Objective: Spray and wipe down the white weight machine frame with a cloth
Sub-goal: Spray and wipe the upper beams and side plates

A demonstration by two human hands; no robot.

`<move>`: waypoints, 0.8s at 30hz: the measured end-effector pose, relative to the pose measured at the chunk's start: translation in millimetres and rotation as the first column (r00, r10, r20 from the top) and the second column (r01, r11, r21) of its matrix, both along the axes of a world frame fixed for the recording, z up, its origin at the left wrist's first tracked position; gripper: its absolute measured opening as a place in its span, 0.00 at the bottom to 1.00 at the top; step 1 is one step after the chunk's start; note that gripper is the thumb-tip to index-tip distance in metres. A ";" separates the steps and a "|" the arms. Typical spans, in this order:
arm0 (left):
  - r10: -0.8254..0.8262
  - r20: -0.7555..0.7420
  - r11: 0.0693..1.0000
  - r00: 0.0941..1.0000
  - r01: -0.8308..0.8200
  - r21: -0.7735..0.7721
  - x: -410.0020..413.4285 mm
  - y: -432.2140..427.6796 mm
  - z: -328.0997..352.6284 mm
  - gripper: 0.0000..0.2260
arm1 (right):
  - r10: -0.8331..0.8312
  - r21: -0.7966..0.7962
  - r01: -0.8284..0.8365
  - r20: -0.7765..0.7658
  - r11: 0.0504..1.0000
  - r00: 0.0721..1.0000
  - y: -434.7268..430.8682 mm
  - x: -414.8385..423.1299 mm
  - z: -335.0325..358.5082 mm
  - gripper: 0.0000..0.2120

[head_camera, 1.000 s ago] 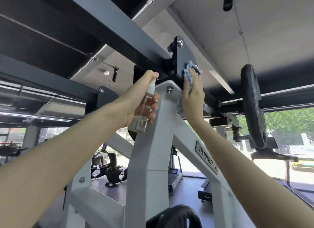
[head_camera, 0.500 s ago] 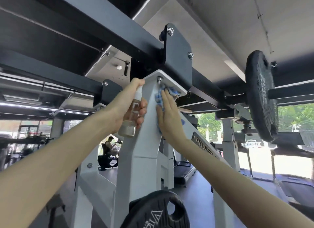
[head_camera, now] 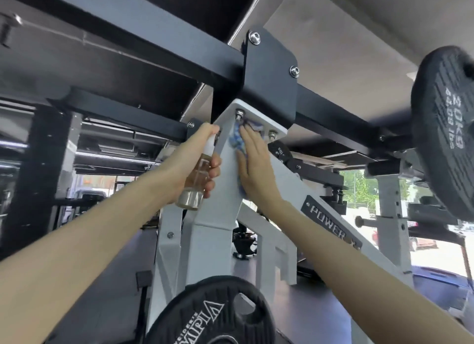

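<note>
Down off the bracket, right hand (flat-fingered) presses cloth, likely bunched, on frame; left hand grips bottle.

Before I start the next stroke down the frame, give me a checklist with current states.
1. Cloth pressed flat on frame by right hand: ok.
2. Left hand grips bottle: ok.
3. Liquid in bottle: ok, some shows near its base.
4. Nozzle aimed at frame: cannot tell, its opening is hidden by the hand.
5. Frame face below cloth bare for the stroke: ok.
6. Area round the bolt wiped clean: cannot tell.
</note>
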State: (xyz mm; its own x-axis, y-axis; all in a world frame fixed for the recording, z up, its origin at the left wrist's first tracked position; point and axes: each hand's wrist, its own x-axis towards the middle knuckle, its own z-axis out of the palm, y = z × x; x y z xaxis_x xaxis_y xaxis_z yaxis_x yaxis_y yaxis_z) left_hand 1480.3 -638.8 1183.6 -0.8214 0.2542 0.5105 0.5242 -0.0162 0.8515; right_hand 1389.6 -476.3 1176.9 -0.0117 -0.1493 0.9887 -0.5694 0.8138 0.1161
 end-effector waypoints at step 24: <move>0.102 -0.089 0.991 0.991 -0.108 -0.075 22.2 4.1 14.8 0.26 | -0.081 -0.188 0.068 -0.065 0.980 0.995 -5.7 -9.4 -21.9 0.22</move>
State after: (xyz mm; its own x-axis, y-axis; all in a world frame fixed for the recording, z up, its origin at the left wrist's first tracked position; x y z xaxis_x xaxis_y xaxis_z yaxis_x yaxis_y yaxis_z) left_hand 1502.5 -634.7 1198.4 -0.8001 0.2114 0.5614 0.5900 0.1088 0.8000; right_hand 1380.2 -482.0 1155.0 0.0566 0.0354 0.9978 -0.5020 0.8649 -0.0022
